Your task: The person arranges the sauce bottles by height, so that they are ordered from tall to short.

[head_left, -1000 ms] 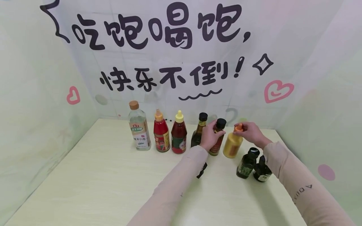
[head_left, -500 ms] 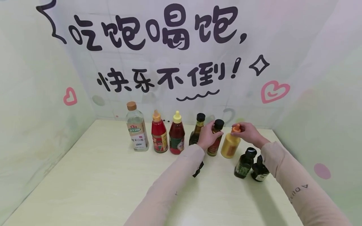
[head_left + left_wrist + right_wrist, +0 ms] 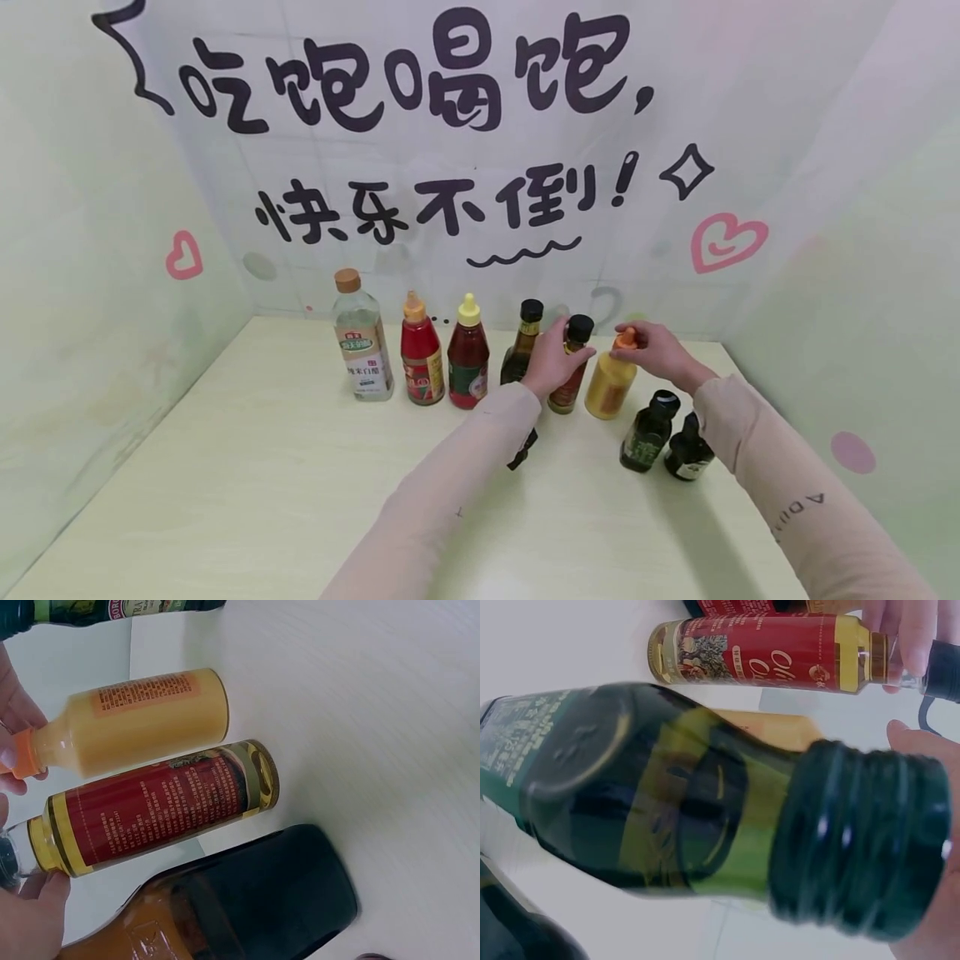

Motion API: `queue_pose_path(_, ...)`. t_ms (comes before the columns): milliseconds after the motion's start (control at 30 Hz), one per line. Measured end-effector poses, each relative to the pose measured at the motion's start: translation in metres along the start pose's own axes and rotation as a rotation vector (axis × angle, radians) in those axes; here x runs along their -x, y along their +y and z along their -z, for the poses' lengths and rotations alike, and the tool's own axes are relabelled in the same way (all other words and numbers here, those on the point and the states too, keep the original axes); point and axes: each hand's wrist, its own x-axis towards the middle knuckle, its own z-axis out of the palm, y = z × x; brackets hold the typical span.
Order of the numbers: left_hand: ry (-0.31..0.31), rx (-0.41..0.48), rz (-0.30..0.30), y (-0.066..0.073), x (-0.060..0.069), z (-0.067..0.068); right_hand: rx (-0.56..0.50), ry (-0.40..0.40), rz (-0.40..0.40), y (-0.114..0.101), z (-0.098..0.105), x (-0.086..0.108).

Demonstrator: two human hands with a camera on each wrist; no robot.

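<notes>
My left hand grips the neck of a red-labelled olive oil bottle with a black cap, upright on the table. Just to its right stands a yellow squeeze bottle. The fingers of my right hand pinch its orange cap. A dark sauce bottle with a black cap stands left of the olive oil bottle, partly hidden behind my left hand. In the right wrist view, a green glass bottle fills the foreground and covers most of the yellow bottle.
On the left stand a clear vinegar bottle, a red sauce bottle and a dark red one with a yellow tip. Two dark bottles, one green-labelled, one smaller, stand near my right forearm. A black object shows beside my left sleeve.
The view has shifted slightly, so everything sits a little further left in the frame. Both hands keep their hold on the same bottles, which stay in place.
</notes>
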Motion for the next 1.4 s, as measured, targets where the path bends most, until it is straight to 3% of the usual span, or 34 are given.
queue_pose_path(433,0.046,0.095,-0.152,-0.008,0.012,0.007,-0.018,-0.049,-0.005,-0.004,0.015,0.015)
queue_pose_path(933,0.112,-0.026,-0.317,-0.002,0.029,0.010,0.021,-0.009,0.034,0.002,0.031,0.040)
queue_pose_path(1400,0.070,-0.016,-0.448,0.014,0.039,-0.001,0.038,0.079,0.063,0.006,0.043,0.068)
